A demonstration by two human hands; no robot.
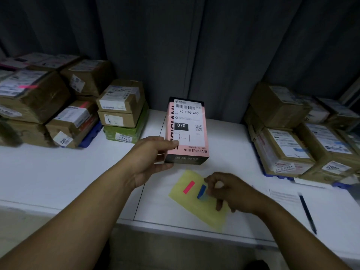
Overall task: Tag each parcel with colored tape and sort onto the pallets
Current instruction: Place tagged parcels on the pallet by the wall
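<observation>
Dark curtain (pixel 194 45) is filling the bkgd. Below it, a white table (pixel 58 172) is being used as a workstation, viewed from above. Taped cardboard parcels are being kept in two piles, the L stack (pixel 39 98) and the R stack (pixel 292 133). Each is sitting on a blue base, the L pallet (pixel 91 136) and the R pallet (pixel 276 175), showing only at the edges.

At ctr, the pink parcel (pixel 186 131), label reading 070, is being held just above the table by the left hand (pixel 150 154), thumb on top and fingers wrapped under its near L corner. Nearer the viewer, a yellow sheet (pixel 194 207) is lying flat. Over it the right hand (pixel 231 191) is being narrowed to a pinch on the upper end of the blue tape strip (pixel 201 190). The pink tape strip (pixel 189 187) beside it is not being touched. A pen (pixel 307 213) is lying on paper (pixel 282 195) at far R.

Step judged: blue strip is being peeled off for tagging. It is best lifted slowly from one end, at a low angle, so the sheet isn't dragged up. The parcel is best held level, w/ the strip pressed onto bare box, not over the barcode.
</observation>
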